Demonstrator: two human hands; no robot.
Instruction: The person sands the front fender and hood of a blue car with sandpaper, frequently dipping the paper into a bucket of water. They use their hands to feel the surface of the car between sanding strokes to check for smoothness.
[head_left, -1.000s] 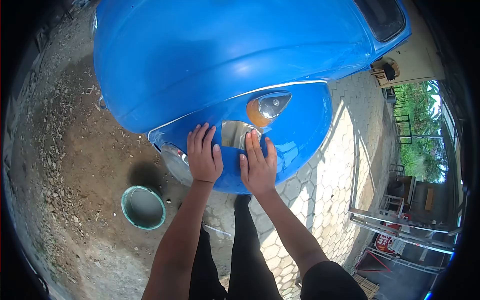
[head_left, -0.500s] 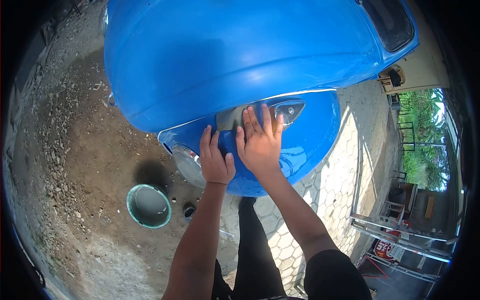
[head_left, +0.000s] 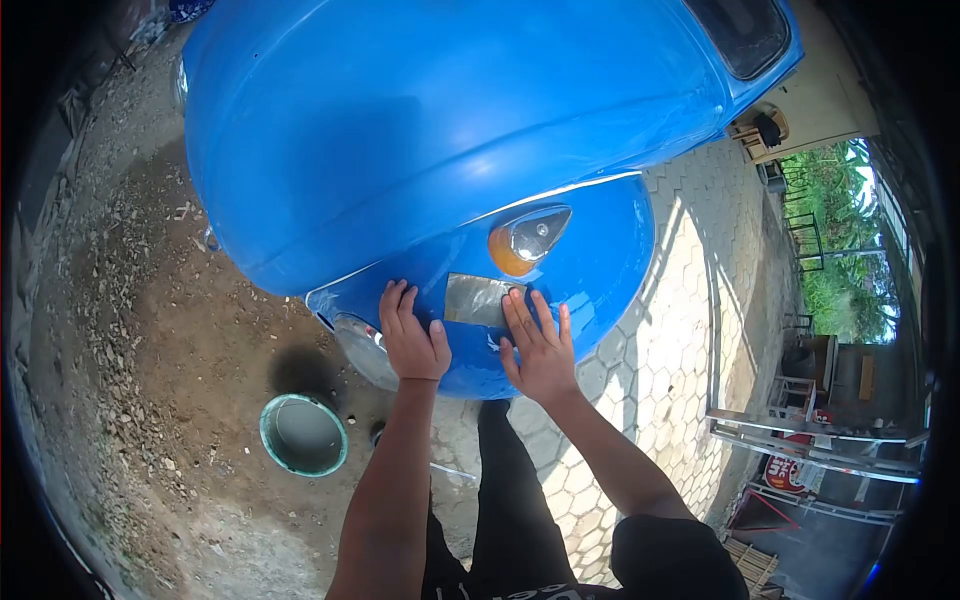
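My left hand (head_left: 412, 340) lies open on the blue front fender (head_left: 610, 230) of a car, above the round headlight (head_left: 362, 350). Fingertips of my right hand (head_left: 543, 352) press flat on the right end of a grey rectangular sheet (head_left: 474, 299), which looks like wet sandpaper and rests on the fender. That hand's fingers are stretched out and slightly spread. Just above the sheet sits a turn signal lamp (head_left: 530, 238) with orange and clear parts. Wet, shiny patches show on the paint near my right hand.
A green-rimmed bucket (head_left: 303, 435) of greyish liquid stands on the dirt at lower left. The blue hood (head_left: 450, 110) fills the top. Hexagonal pavers (head_left: 650, 400) lie to the right, with a metal ladder (head_left: 815, 445) beyond.
The grey sheet has come down from beside the turn signal lamp to below it, with my right hand moving down and right. My left hand is slightly lower. The view has shifted a little.
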